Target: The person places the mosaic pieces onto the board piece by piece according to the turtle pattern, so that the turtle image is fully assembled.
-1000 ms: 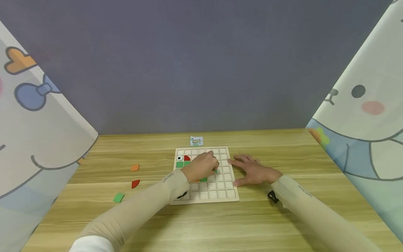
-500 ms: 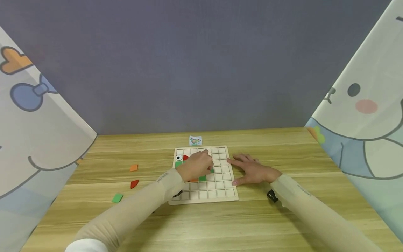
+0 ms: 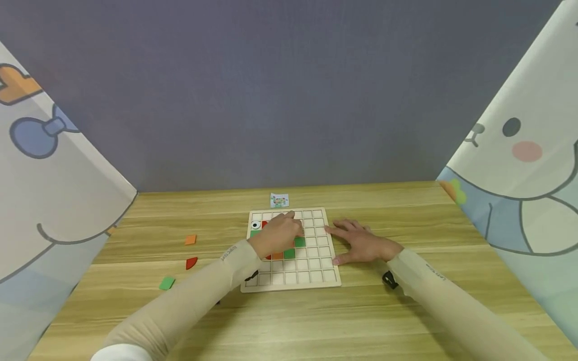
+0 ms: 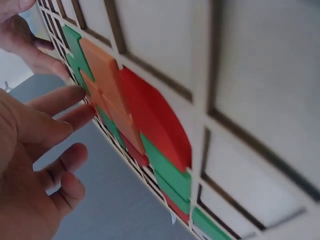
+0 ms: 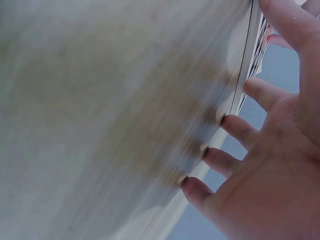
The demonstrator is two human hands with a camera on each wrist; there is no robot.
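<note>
A pale wooden grid board [image 3: 316,276] lies on the table, with several coloured tiles set in its left part. My left hand [image 3: 277,234] is over these tiles and hides some of them. In the left wrist view, two of its fingertips touch the tiles beside an orange tile [image 4: 101,65], while the other fingers bend loosely around nothing. A red rounded tile [image 4: 155,117] sits beside the orange ones. Just right of the left hand, a green tile [image 3: 300,242] fills a cell. My right hand [image 3: 363,244] rests spread at the board's right edge, thumb and index finger touching it.
Left of the board lie a loose orange square [image 3: 190,239], a red quarter-circle [image 3: 191,262] and a green tile [image 3: 167,283]. A small printed card [image 3: 279,200] is behind the board. A grey panel [image 3: 289,100] rises at the table's back.
My left hand has drawn leftward across the board, away from the green tile it was touching, which now shows lying in its cell. The right hand stays where it was.
</note>
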